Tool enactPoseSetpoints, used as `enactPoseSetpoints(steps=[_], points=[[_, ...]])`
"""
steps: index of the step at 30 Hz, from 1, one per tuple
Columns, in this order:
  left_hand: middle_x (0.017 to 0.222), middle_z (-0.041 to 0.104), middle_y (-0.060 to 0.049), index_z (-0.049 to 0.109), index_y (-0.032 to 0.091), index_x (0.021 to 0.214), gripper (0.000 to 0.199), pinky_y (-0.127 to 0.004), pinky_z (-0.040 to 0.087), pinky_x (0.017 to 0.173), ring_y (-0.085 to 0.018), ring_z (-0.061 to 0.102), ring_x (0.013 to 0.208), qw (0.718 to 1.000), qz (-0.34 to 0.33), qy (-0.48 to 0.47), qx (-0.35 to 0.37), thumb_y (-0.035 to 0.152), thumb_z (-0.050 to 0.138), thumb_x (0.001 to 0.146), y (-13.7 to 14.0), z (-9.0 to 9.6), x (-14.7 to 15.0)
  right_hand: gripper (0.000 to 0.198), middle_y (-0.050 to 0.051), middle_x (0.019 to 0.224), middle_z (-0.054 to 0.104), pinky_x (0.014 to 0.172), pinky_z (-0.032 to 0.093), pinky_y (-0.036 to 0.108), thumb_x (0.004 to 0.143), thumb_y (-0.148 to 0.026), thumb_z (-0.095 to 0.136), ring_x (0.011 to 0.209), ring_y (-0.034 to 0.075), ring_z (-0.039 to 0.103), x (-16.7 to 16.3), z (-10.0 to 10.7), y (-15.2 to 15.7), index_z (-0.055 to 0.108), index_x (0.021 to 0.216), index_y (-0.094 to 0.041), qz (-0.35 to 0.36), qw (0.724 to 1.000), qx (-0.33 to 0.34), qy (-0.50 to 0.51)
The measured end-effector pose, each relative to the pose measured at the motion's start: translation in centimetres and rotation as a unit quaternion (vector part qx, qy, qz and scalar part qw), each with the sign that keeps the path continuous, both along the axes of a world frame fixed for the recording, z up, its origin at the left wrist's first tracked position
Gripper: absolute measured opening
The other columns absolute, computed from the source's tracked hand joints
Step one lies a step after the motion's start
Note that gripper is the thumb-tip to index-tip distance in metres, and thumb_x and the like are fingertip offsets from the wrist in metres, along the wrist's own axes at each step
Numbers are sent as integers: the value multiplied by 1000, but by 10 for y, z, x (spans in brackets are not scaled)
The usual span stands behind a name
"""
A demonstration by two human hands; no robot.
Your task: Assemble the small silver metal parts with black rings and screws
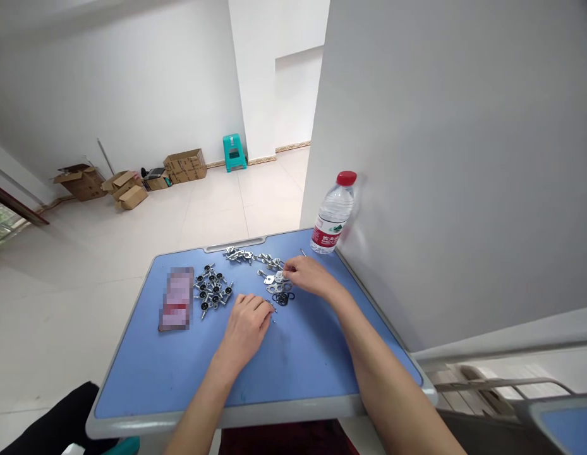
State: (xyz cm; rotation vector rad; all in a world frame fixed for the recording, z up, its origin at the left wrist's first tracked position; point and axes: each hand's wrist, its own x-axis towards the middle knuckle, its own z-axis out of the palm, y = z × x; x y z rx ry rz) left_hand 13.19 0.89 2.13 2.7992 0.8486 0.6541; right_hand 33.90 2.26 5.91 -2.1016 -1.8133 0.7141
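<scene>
My left hand [249,321] rests low over the blue table, its fingers curled together beside a few tiny screws [273,308]; what its fingertips hold, if anything, is hidden. At the pile of flat silver metal plates [269,279], my right hand [306,275] is closed in a pinch, and the thing between its fingers is too small to make out. Black rubber rings [282,298] lie between the hands, just below some flat oval washers [273,289]. Left of my left hand sits a cluster of metal fittings with round black centres [215,291]. More silver parts [239,255] are heaped farther back.
On the left of the blue table [146,373] lies a blurred pinkish rectangular thing [176,299]. A water bottle with a red cap [332,215] stands at the back right corner, against a grey partition [440,158]. Cardboard boxes [185,167] and a teal stool [233,151] are by the far wall.
</scene>
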Motion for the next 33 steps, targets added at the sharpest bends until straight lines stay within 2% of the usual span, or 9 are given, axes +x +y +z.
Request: enactPoseSetpoints(steps=[4, 7, 10, 12, 15, 20, 23, 27, 33], points=[[81, 65, -1, 65, 19, 86, 21, -32, 37, 71, -16, 55, 74, 1000, -17, 12, -2, 14, 46, 95, -1, -4, 3, 23, 6, 79, 73, 56, 30, 24, 85, -21, 52, 70, 15, 60, 1, -4, 3, 74, 84, -16, -3, 1000, -20, -11], [84, 67, -1, 67, 21, 90, 19, -33, 38, 74, -17, 56, 78, 999, -8, -29, -32, 18, 49, 95, 1, -1, -2, 20, 8, 81, 73, 57, 30, 25, 86, -24, 55, 75, 17, 62, 1, -7, 5, 73, 82, -17, -27, 999, -21, -33], [88, 67, -3, 67, 21, 91, 16, -32, 42, 79, -17, 59, 85, 984, 67, -135, -95, 22, 51, 94, 9, 3, -15, 22, 12, 89, 73, 59, 31, 26, 87, -28, 56, 83, 21, 64, 1, -10, 5, 73, 86, -16, -54, 997, -18, -52], [86, 66, -3, 67, 20, 89, 16, -29, 45, 75, -17, 59, 83, 957, 135, -213, -142, 23, 52, 92, 16, 5, -27, 23, 14, 97, 72, 60, 32, 27, 89, -27, 53, 88, 23, 64, 0, -9, 5, 72, 92, -15, -71, 995, -12, -65], [85, 64, -3, 67, 19, 89, 15, -28, 47, 72, -16, 59, 80, 928, 192, -260, -184, 27, 54, 89, 21, 6, -42, 23, 13, 103, 71, 62, 32, 27, 90, -22, 50, 92, 23, 63, -5, -6, 4, 69, 101, -17, -86, 994, 18, -68], [98, 64, -2, 66, 24, 102, 21, -33, 48, 83, -19, 60, 92, 958, 159, -132, -200, 24, 64, 81, 13, 6, -43, 19, 6, 91, 73, 61, 31, 24, 90, -18, 50, 83, 17, 63, -24, -3, -2, 69, 94, -19, 2, 998, 68, -9], [99, 63, -2, 65, 24, 97, 18, -37, 46, 87, -22, 58, 97, 973, 143, -58, -175, 17, 63, 81, 8, 5, -38, 19, 5, 85, 73, 61, 31, 24, 89, -16, 51, 79, 16, 63, -39, -4, -6, 69, 92, -19, 56, 996, 74, -4], [96, 62, -2, 61, 23, 91, 13, -36, 45, 85, -22, 56, 95, 978, 134, -27, -160, 13, 60, 83, 9, 1, -35, 18, 5, 84, 73, 62, 31, 24, 88, -17, 53, 80, 17, 64, -53, -7, -10, 70, 91, -19, 106, 992, 69, -17], [94, 62, -2, 58, 22, 88, 10, -35, 43, 82, -22, 55, 94, 975, 145, -22, -167, 13, 58, 83, 11, 1, -36, 21, 6, 83, 73, 62, 32, 25, 87, -16, 51, 79, 18, 64, -56, -6, -11, 71, 92, -19, 117, 990, 69, -20]])
